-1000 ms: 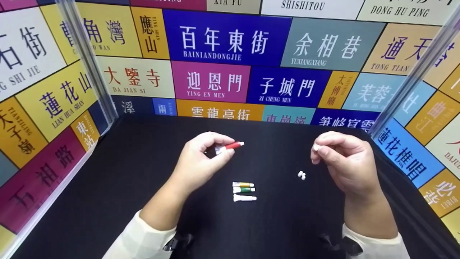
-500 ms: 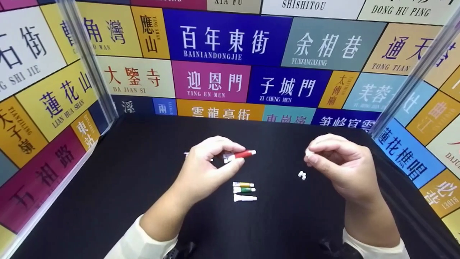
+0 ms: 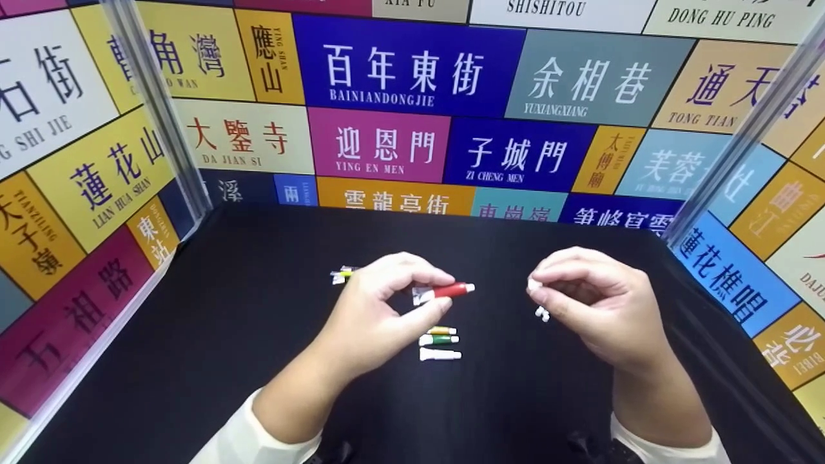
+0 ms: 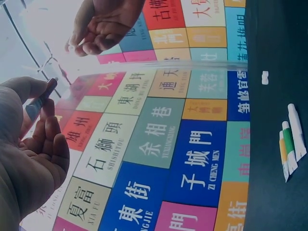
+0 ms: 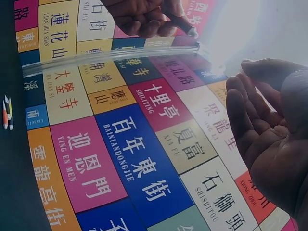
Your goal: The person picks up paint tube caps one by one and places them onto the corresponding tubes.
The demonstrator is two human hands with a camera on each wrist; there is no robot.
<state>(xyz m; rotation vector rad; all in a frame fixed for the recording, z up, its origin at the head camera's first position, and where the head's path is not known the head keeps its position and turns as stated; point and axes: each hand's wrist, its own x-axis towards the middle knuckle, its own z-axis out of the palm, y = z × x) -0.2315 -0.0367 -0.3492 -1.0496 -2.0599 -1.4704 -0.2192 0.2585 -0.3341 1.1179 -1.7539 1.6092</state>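
My left hand [image 3: 380,316] pinches a small red paint tube [image 3: 452,290] between thumb and fingers, its white tip pointing right. Across from it, my right hand [image 3: 602,306] pinches a tiny white cap [image 3: 533,285] at its fingertips. A gap separates the cap from the tube tip, and both are held above the black cloth. Below the left hand lie an orange tube [image 3: 445,330], a green tube [image 3: 439,339] and a white tube [image 3: 440,355] side by side. Several loose white caps [image 3: 542,314] lie beneath the right hand.
More tubes, one of them yellow [image 3: 343,275], lie partly hidden behind the left hand; the right wrist view shows this group [image 5: 7,113] at its left edge. The black cloth [image 3: 258,238] meets printed sign panels [image 3: 380,148] at the back and both sides.
My left hand has moved right and nearer with the red tube, uncovering tubes behind it. The right hand has come left and slightly down with the cap, so the two are closer together.
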